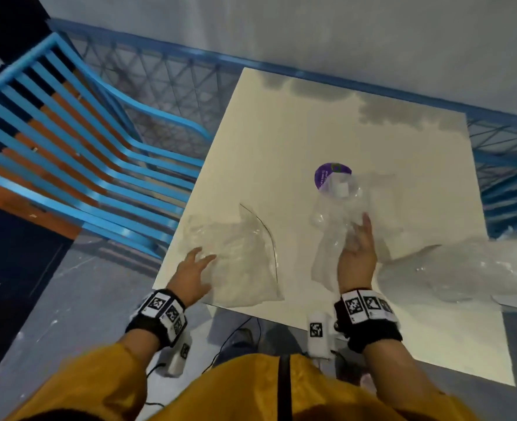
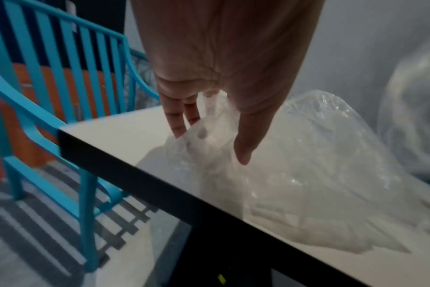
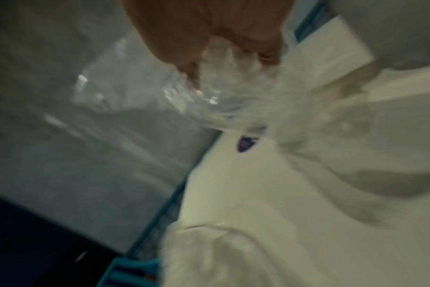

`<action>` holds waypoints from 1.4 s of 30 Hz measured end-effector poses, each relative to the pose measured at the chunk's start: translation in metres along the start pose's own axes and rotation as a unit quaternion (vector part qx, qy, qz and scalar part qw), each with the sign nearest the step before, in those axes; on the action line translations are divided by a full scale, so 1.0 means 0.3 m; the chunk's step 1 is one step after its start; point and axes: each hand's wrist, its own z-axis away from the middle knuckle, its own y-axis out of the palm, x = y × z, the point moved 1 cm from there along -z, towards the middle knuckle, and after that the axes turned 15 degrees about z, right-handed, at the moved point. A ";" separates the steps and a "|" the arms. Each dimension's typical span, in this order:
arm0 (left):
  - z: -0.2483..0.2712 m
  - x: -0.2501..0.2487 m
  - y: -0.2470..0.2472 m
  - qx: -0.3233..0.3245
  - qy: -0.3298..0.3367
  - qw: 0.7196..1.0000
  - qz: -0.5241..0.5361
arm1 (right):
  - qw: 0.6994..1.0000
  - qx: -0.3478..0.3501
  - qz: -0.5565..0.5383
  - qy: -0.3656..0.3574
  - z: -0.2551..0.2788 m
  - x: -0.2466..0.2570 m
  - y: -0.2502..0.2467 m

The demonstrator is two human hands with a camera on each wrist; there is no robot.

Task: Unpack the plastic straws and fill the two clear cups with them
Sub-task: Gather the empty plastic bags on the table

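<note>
A clear bag of pale straws point(image 1: 239, 265) lies at the near left corner of the cream table point(image 1: 281, 141). My left hand point(image 1: 204, 257) reaches onto its left end with straight fingers; in the left wrist view the fingertips point(image 2: 178, 128) and thumb touch the bag point(image 2: 307, 174) without closing. My right hand point(image 1: 357, 235) grips a crumpled clear plastic packet point(image 1: 333, 226) raised above the table's middle. In the blurred right wrist view, thumb and fingers point(image 3: 184, 48) pinch that plastic point(image 3: 228, 97). Whether it holds cups I cannot tell.
A round purple disc point(image 1: 327, 174) lies behind the packet. Another big clear bag point(image 1: 469, 268) sits at the table's right edge. A blue slatted chair point(image 1: 78, 141) stands to the left, and a blue mesh fence point(image 1: 166, 71) runs behind the table.
</note>
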 end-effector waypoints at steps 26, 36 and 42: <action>-0.235 -0.411 0.178 0.116 0.083 0.989 0.046 | 0.992 0.074 0.104 -0.016 0.249 -0.128 0.115; 0.004 -0.543 0.329 0.147 -0.162 0.767 0.603 | 0.931 0.342 0.111 -0.053 0.231 -0.191 0.133; 0.133 -0.509 0.422 0.207 -0.094 0.807 0.546 | 0.941 0.322 0.087 -0.053 0.325 -0.304 -0.087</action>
